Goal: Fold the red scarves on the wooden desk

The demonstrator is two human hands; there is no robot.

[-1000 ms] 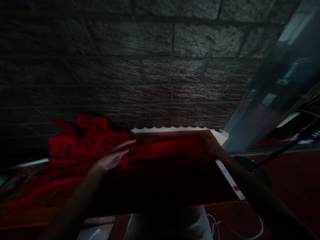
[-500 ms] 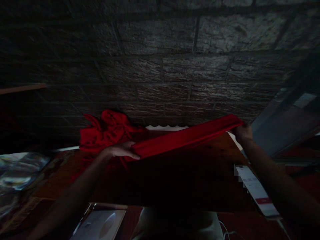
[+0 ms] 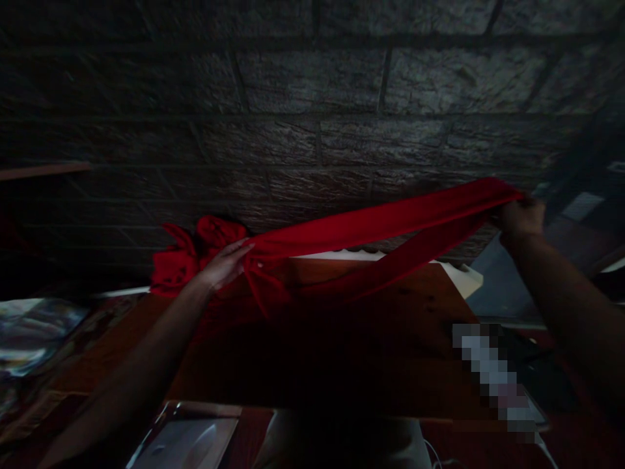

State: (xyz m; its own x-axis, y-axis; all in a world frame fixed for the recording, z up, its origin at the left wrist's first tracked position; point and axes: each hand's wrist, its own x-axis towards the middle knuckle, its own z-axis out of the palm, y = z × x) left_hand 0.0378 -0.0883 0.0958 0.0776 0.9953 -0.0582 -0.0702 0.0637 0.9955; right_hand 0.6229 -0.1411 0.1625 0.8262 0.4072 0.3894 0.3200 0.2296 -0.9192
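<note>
A long red cloth strip [image 3: 371, 225] stretches between my two hands above the wooden table. My left hand [image 3: 229, 264] is closed on its left part, beside a bunched heap of the same red cloth [image 3: 173, 267]. At the upper right, my right hand [image 3: 520, 218] grips the other end, raised higher than the left. From there a second length of the strip sags back toward the left, and a loose end dangles below my left hand. The fingertips of the right hand are partly hidden by the cloth and shadow.
The dark wooden table [image 3: 415, 306] stands against a stone-block wall [image 3: 273, 85]. A blurred-out phone-like object [image 3: 493, 371] lies at its right edge. A silvery packaged item [image 3: 190, 443] is at the lower left, and a shiny plastic bag [image 3: 39, 332] at far left.
My right hand has moved up and to the right, drawing out more of the red strip. My left hand has risen slightly, and a sagging second length now shows beneath.
</note>
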